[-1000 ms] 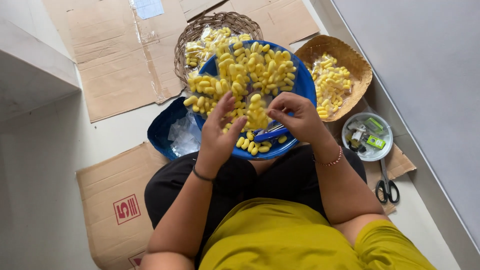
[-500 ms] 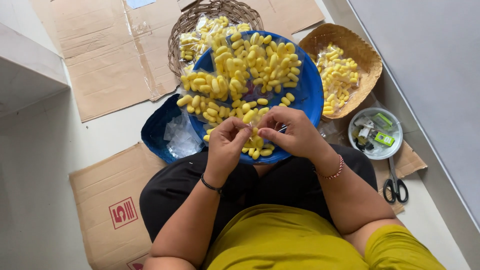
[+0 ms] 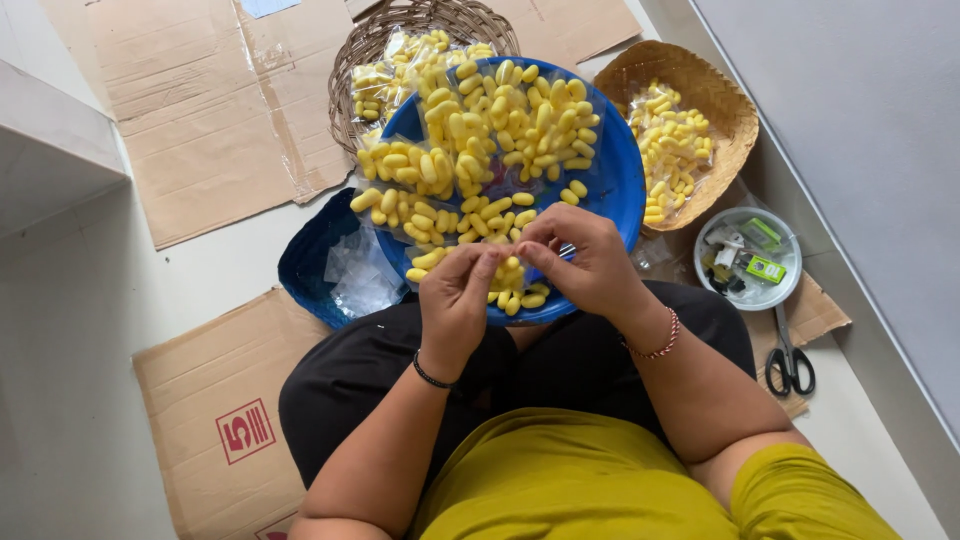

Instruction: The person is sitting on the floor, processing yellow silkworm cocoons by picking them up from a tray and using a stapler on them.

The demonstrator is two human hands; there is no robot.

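**Both hands pinch together over the blue tray's near edge**

The left hand (image 3: 455, 300) and right hand (image 3: 590, 262) meet fingertip to fingertip above the near rim of the blue tray (image 3: 620, 190). Fingers are curled in tight, thumbs and forefingers pinched on something small between them; what it is cannot be told. Just beneath lie yellow cocoons (image 3: 500, 140), heaped across the tray, some in clear packets. A wicker basket (image 3: 440, 20) sits at the tray's far edge, a woven tray (image 3: 725, 100) to its right. Near the right wrist, a white bowl (image 3: 780, 295) and scissors (image 3: 788, 360) rest on cardboard.
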